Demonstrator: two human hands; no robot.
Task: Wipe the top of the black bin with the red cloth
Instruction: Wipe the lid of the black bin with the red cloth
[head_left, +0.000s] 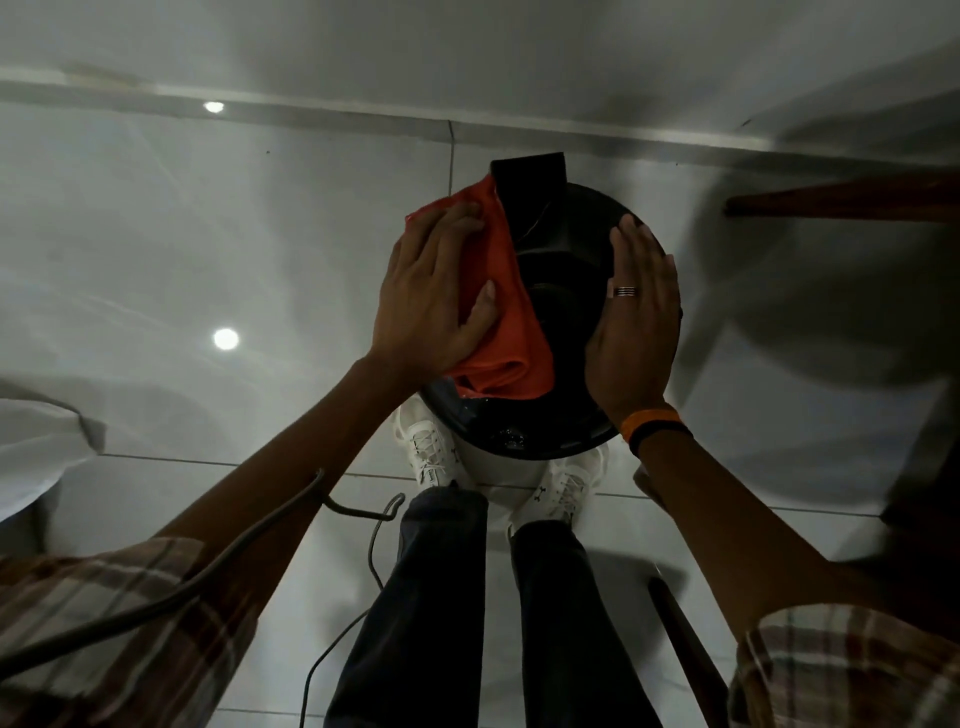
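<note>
A round black bin (566, 312) stands on the tiled floor just beyond my feet, seen from straight above. Its glossy lid has a raised black flap at the far side. The red cloth (511, 317) lies spread over the left half of the lid. My left hand (434, 291) presses flat on the cloth, fingers stretched toward the far rim. My right hand (636, 322) rests flat on the bin's right edge, fingers together, holding nothing. A ring and two wristbands show on that hand.
Glossy white floor tiles (208, 260) surround the bin. A dark wooden piece (841, 200) juts in at the right and another (685, 649) stands near my right leg. A cable (363, 512) trails across the floor at my left. A white object (36, 447) sits at far left.
</note>
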